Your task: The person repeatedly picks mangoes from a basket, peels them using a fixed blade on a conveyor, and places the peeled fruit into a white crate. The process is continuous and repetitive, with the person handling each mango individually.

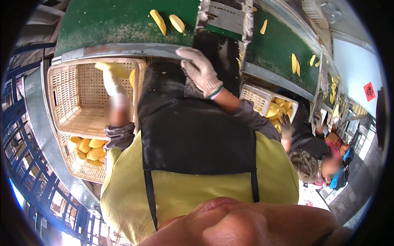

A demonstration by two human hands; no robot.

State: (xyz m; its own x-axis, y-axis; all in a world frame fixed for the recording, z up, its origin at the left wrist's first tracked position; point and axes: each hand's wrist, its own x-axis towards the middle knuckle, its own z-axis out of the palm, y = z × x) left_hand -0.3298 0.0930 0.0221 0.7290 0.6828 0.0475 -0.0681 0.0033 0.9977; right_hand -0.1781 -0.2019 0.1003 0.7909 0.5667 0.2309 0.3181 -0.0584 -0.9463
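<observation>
My left hand, in a pale glove and blurred, is over the upper plastic crate with a yellow peeled fruit in its grip. Another yellow piece shows beside it at the crate's right side. My right hand, in a knitted cotton glove, holds nothing; its fingers are apart above my black apron, near the metal edge of the green belt. On the green belt ahead lie two yellow fruit pieces, side by side and apart.
Below the upper crate, a second crate holds several yellow fruits. A metal divider splits the green surface. At right, a co-worker's gloved hand is by a white crate of yellow fruits, with more people beyond.
</observation>
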